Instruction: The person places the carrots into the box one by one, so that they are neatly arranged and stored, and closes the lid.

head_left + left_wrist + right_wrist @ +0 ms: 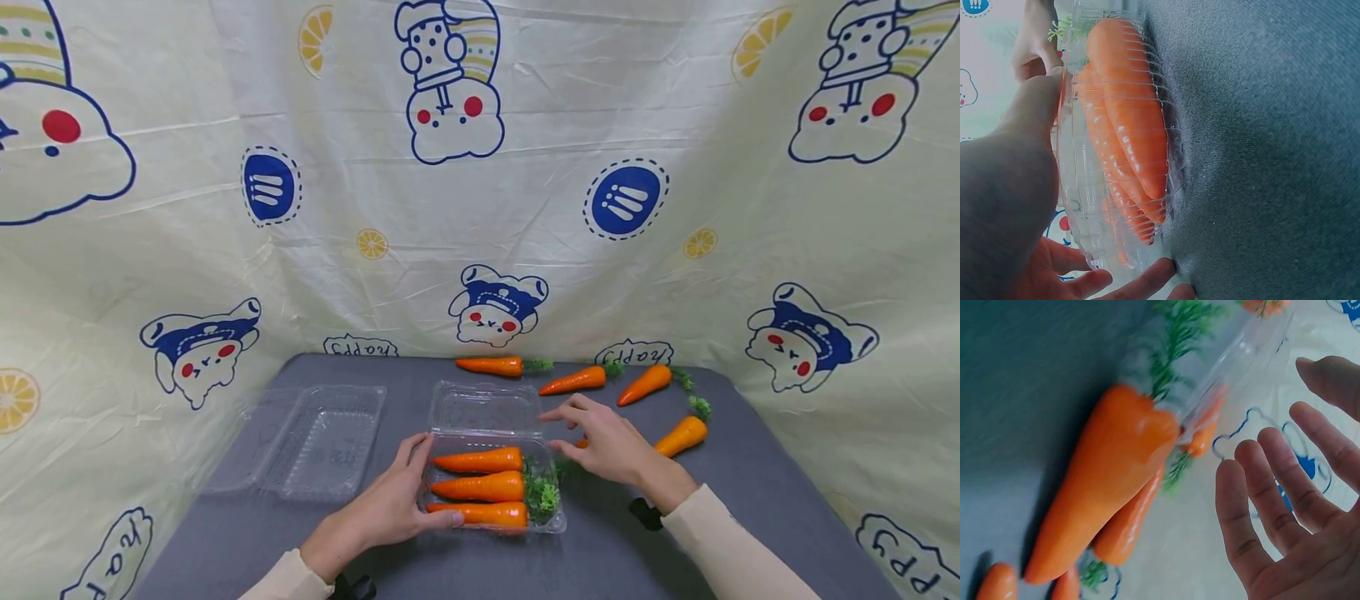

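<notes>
Three orange carrots with green tops lie side by side in a clear plastic clamshell box, whose lid is folded back. My left hand grips the box's left end, thumb over the front rim by the nearest carrot and fingers at the back corner. In the left wrist view the carrots show through the ribbed wall. My right hand hovers at the box's right side with fingers spread and nothing held. Below it, a carrot is mostly hidden in the head view; the right wrist view shows a large carrot.
A second clear clamshell box stands unfolded at the left of the grey table. Behind and right lie several loose carrots, among them one at the back and one at the right. A printed curtain hangs behind.
</notes>
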Available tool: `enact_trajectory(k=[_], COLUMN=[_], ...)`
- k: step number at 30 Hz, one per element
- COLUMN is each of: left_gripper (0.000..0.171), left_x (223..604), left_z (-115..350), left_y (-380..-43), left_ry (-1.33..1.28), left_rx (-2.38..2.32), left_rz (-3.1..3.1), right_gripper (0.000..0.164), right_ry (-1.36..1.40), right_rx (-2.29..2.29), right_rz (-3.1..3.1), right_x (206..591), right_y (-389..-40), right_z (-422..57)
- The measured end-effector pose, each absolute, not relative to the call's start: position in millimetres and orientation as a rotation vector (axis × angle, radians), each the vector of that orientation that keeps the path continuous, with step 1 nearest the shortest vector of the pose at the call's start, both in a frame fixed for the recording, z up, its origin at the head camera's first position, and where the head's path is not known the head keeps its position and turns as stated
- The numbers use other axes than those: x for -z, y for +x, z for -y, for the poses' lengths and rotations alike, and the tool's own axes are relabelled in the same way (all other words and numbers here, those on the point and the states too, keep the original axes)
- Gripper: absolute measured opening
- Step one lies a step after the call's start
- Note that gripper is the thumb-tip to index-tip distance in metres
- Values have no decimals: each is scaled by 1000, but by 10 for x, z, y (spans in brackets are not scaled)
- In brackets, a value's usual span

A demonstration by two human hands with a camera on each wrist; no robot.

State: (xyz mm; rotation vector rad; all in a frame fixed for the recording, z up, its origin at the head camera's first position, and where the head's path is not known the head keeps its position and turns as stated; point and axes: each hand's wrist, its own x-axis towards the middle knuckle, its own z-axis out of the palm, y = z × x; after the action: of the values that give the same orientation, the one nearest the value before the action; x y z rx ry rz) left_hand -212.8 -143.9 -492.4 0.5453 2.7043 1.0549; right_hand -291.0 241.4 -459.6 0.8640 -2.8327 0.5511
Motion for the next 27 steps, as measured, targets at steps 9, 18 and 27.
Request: enact_trajectory(k=[9, 18, 27], left_gripper=[126, 127, 127], left_x=[4929, 4929, 4919], left_z=[1449, 1447, 1436], left_y=[-2125, -2125, -2117], left_ry=[550, 546, 538], left_rx=[-1056, -1066, -1081], left_rz=[-2713, -2702, -2686], right_gripper=[42, 47, 60], right_ry=[730, 644, 583], right_rx=[-521, -403, -319], right_rz=[2870, 2947, 2992], right_x=[4683, 4782, 4906], right_y=[-2895, -2915, -2937], right_z=[-2748, -2931, -3014])
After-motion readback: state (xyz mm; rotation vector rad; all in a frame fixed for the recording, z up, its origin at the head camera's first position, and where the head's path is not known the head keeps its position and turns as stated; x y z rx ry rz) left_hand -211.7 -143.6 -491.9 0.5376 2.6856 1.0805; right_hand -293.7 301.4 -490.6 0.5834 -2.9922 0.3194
